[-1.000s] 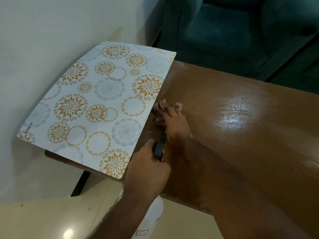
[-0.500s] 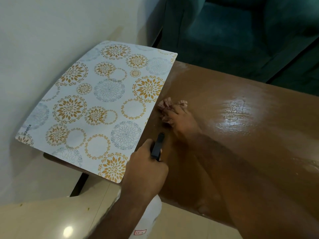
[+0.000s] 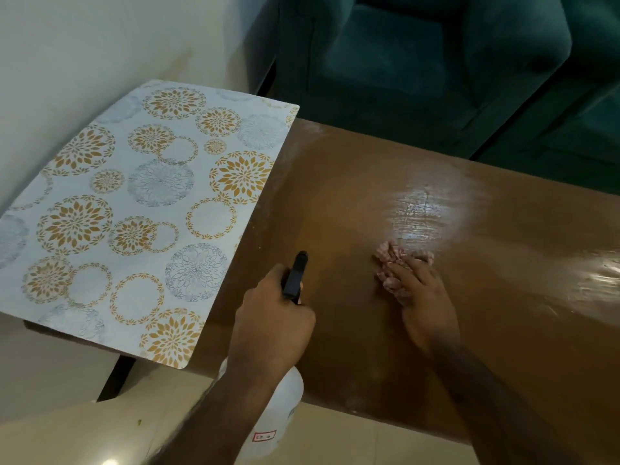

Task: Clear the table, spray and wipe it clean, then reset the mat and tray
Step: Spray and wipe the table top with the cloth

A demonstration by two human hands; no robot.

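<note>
A glossy brown table is set against a pale wall, with a teal sofa behind it. A floral mat overhangs its left end. A white spray bottle is gripped by the left hand; a pink cloth is pressed flat mid-table under the right hand.

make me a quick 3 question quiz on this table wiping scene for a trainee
1. True or false: the patterned mat lies fully on the table.
2. What does the left hand hold?
A. spray bottle
B. tray
C. sponge
3. What is pressed under the right hand?

Key:
1. False: its left part hangs past the table edge.
2. A, the spray bottle, with its black nozzle pointing over the table.
3. A crumpled pink cloth, against the wet tabletop.
</note>
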